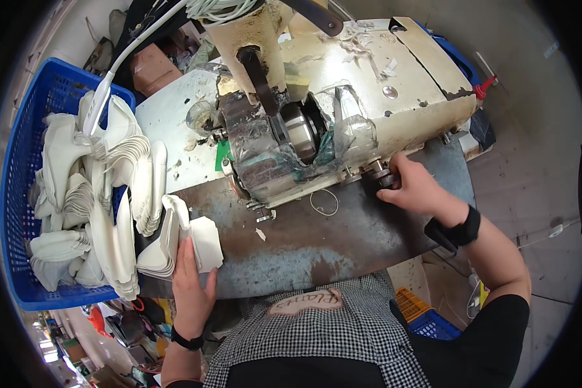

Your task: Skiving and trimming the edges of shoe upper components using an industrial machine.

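My left hand [193,288] is at the table's front edge, gripping a stack of white cut pieces [206,244]. Its fingers lie along the folded pieces, and its thumb is below the right-hand flap. My right hand [415,185] is closed round a dark round knob [383,176] low on the front of a worn cream machine [407,84]. A shiny metal drum [299,134] shows in the machine's opening, beside patches of clear tape. My right fingers partly hide the knob.
A blue plastic basket [13,213] on the left holds several stacks of white pieces [68,145]. A white lamp arm [98,107] hangs over it. The worn metal tabletop [284,255] runs in front of the machine. Yellow and blue crates [433,323] stand below, right.
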A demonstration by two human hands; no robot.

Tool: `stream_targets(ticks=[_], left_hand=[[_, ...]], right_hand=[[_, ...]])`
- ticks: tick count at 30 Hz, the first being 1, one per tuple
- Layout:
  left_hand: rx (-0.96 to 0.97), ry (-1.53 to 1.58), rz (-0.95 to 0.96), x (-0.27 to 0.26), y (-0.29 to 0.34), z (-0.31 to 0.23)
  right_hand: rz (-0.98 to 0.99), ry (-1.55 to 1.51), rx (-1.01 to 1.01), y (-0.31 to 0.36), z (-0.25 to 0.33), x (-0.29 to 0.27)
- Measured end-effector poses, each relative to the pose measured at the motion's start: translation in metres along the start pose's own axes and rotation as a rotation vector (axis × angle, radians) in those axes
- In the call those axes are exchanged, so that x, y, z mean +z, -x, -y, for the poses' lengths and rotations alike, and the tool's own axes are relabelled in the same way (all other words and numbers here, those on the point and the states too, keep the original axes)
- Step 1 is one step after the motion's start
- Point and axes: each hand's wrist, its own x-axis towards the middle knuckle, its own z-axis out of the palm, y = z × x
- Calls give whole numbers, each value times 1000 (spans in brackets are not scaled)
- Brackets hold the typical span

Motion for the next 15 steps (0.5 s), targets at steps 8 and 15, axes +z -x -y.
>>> stream_targets(ticks=[8,15], left_hand=[[143,63,-114,-15,-16,-19],[58,692,-115,-25,-67,-73]], right_hand=[[246,-451,304,-3,-13,-6],[173,-375,158,1,-13,-1]])
